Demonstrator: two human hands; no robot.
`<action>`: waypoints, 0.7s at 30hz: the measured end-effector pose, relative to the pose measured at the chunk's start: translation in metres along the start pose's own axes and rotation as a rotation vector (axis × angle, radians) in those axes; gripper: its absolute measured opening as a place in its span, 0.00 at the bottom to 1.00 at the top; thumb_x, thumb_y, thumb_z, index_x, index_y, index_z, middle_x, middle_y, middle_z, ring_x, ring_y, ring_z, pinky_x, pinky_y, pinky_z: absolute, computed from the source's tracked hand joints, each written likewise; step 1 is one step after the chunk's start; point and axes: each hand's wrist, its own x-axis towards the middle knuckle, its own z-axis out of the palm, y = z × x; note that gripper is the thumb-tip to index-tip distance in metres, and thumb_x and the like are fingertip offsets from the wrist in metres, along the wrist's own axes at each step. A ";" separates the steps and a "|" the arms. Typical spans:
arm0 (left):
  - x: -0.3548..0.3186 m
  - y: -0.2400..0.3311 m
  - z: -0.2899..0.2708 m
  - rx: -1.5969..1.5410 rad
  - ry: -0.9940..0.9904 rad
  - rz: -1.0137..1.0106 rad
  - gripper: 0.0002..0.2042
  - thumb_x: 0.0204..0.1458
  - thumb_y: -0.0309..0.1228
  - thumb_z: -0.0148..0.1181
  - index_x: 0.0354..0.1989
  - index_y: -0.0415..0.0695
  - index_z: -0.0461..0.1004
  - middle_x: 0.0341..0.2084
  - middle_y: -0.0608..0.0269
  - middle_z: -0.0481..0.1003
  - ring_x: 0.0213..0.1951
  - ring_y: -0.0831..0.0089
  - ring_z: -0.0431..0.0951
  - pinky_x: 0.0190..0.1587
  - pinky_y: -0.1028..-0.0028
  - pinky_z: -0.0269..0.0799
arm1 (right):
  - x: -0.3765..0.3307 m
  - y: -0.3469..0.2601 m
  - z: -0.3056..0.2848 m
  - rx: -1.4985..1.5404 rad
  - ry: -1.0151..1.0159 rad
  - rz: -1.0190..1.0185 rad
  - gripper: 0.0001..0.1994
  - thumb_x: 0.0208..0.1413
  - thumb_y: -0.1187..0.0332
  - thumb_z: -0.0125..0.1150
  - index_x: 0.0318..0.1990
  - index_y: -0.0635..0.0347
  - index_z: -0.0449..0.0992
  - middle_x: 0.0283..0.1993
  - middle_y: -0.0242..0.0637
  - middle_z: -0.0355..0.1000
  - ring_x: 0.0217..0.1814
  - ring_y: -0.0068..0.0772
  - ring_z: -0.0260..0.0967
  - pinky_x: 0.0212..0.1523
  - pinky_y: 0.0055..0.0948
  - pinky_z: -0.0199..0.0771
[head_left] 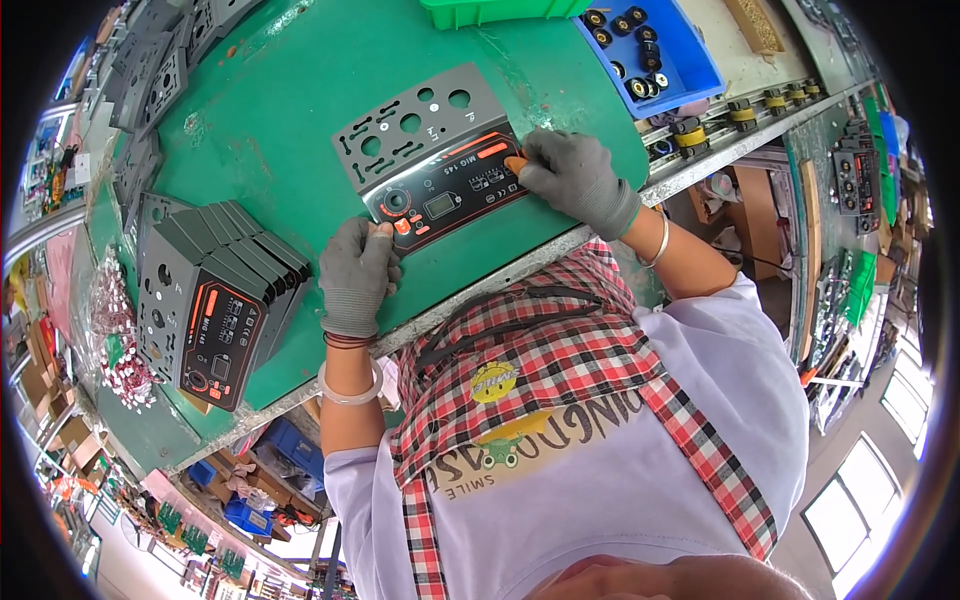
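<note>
A bent grey metal front panel (pixel 411 123) lies on the green bench in front of me, holes in its far face. On its near face is a black label sheet (pixel 462 196) with orange marks, a knob ring and a small window. My left hand (pixel 357 276), in a grey glove with bare fingertips, grips the panel's near left corner with curled fingers. At the right end, my right hand (pixel 580 178), gloved likewise, pinches the edge with thumb and forefinger on the label. Parts of both hands' fingers are hidden.
A stack of labelled panels (pixel 220 325) stands at left, with more grey panels (pixel 150 80) behind. A blue bin (pixel 690 65) of round black parts and a green bin (pixel 500 10) are at the back. Small red-and-white parts (pixel 122 345) lie far left; a roller rail (pixel 740 140) runs right.
</note>
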 end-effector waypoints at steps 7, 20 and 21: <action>0.000 -0.009 0.008 0.514 0.196 0.219 0.13 0.49 0.38 0.57 0.26 0.39 0.69 0.14 0.61 0.70 0.15 0.72 0.71 0.17 0.73 0.66 | 0.011 -0.005 -0.023 -0.488 -0.192 -0.059 0.15 0.45 0.53 0.59 0.29 0.55 0.72 0.23 0.36 0.70 0.25 0.39 0.70 0.24 0.36 0.68; -0.067 0.012 -0.020 0.210 0.655 0.748 0.22 0.47 0.35 0.57 0.50 0.36 0.66 0.46 0.45 0.66 0.45 0.51 0.70 0.43 0.64 0.69 | 0.010 -0.066 -0.037 0.254 -0.037 -0.035 0.20 0.44 0.67 0.62 0.46 0.64 0.70 0.21 0.36 0.63 0.20 0.31 0.62 0.23 0.30 0.63; -0.080 0.017 -0.032 0.204 0.720 0.781 0.21 0.50 0.33 0.54 0.51 0.34 0.65 0.47 0.43 0.66 0.48 0.51 0.68 0.46 0.63 0.67 | 0.013 -0.089 -0.040 0.301 -0.017 -0.157 0.20 0.44 0.68 0.63 0.45 0.64 0.70 0.21 0.35 0.62 0.19 0.28 0.61 0.22 0.28 0.62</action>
